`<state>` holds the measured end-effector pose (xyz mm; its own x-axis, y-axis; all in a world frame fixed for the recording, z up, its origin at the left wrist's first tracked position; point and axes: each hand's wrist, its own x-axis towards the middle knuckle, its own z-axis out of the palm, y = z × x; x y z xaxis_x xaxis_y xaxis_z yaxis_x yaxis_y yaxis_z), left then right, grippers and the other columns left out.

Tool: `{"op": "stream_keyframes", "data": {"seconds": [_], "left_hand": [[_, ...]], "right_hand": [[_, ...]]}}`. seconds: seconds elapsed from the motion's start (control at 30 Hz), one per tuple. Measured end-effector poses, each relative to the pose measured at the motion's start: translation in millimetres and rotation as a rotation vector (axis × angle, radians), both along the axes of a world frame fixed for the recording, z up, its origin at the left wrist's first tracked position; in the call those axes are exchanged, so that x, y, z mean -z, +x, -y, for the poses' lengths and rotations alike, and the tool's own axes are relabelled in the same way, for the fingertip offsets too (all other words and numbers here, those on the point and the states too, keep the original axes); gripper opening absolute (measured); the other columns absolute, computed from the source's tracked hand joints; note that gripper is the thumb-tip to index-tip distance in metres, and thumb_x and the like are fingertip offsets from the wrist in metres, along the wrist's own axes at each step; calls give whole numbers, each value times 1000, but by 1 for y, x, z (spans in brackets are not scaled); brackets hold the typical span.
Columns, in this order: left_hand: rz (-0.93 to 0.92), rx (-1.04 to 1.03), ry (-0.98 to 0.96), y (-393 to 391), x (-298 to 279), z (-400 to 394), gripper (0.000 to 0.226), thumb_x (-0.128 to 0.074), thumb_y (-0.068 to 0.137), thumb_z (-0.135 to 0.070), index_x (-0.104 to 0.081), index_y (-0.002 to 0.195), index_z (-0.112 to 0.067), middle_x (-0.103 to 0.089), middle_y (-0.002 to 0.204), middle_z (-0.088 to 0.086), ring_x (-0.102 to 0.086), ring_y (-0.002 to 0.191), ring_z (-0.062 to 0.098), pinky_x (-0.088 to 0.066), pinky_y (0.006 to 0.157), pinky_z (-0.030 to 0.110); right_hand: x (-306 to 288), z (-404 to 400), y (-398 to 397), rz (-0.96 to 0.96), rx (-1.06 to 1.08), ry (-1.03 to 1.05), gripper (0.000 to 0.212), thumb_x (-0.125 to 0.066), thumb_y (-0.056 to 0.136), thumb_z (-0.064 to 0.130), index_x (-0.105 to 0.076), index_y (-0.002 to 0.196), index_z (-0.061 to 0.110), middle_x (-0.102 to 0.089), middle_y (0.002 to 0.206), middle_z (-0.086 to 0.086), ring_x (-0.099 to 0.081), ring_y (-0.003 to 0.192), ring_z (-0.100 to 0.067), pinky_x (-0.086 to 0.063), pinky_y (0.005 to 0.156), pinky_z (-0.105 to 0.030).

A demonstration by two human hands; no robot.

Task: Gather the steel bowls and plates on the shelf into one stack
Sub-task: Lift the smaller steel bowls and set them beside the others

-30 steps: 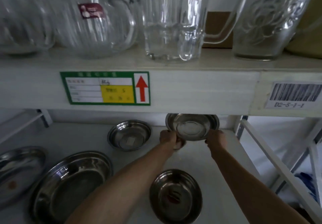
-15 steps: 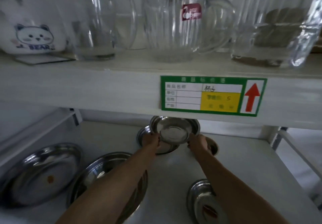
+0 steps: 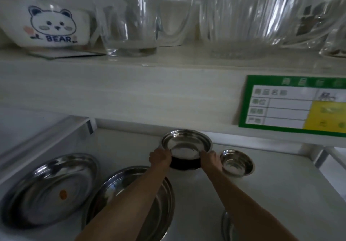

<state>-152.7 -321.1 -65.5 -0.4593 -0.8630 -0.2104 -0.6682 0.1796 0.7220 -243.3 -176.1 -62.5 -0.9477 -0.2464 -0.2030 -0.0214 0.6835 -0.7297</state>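
At the back of the lower shelf (image 3: 271, 194), both hands grip a steel bowl (image 3: 186, 144) by its rim, tilted toward me. My left hand (image 3: 160, 158) is on its left side and my right hand (image 3: 210, 159) on its right. Below it lies something dark, perhaps another steel dish (image 3: 185, 164), but I cannot tell. A smaller steel bowl (image 3: 236, 163) stands just right of my right hand. A large steel plate (image 3: 161, 203) lies under my left forearm, and another plate with an orange sticker (image 3: 48, 190) is at the far left.
The rim of one more steel dish (image 3: 225, 225) shows at the bottom edge under my right forearm. The upper shelf board (image 3: 131, 94) hangs low over the bowls and carries glass jugs (image 3: 131, 19), a bear-print bowl (image 3: 52, 25) and a green label (image 3: 292, 104).
The held bowl has travelled left along the back of the shelf, from the right corner to over the dish at back centre. The view panned left with it.
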Motion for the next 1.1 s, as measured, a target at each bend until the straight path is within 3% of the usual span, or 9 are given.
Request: {"op": "stream_keyframes", "data": {"seconds": [0.23,0.43,0.67,0.9,1.03,1.1], "left_hand": [[-41,33,19,-7,10,6,49,-36,97,-30,-42,140,-6,-47,143,16,-44,130,32,-37,109,36],[-103,33,91,-10,16,13,47,-43,94,-28,-50,134,-5,-53,137,17,-53,123,31,-42,106,34],[-46,-3,145,-16,22,20,40,-54,86,-15,-57,120,6,-63,122,23,-64,109,33,-53,92,35],[-84,-45,251,-23,27,20,38,-63,79,-7,-59,115,5,-66,112,23,-69,92,33,-61,74,42],[-113,-78,276,-23,20,16,46,-64,81,-4,-51,124,3,-60,121,23,-67,94,34,-59,56,38],[-133,-121,318,-28,23,18,47,-65,80,-1,-51,125,4,-60,121,24,-67,92,37,-60,57,44]], "right_hand": [[12,8,2,-12,81,3,53,-37,95,41,-54,126,0,-53,133,-26,-47,128,-38,-38,103,-42],[17,12,2,-7,90,12,53,-37,95,43,-54,127,4,-51,135,-24,-47,128,-36,-39,103,-40],[28,16,1,-32,70,10,56,-32,99,40,-39,142,5,-44,147,-20,-35,139,-35,-29,112,-41],[31,17,0,-59,111,-29,49,-44,96,25,-37,141,6,-56,132,-25,-52,123,-41,-41,99,-41],[31,18,3,-53,131,-62,46,-48,94,17,-38,138,7,-59,126,-27,-55,119,-42,-43,95,-42],[31,18,5,-49,142,-85,43,-49,93,14,-40,134,7,-60,124,-27,-56,117,-42,-44,95,-42]]}}
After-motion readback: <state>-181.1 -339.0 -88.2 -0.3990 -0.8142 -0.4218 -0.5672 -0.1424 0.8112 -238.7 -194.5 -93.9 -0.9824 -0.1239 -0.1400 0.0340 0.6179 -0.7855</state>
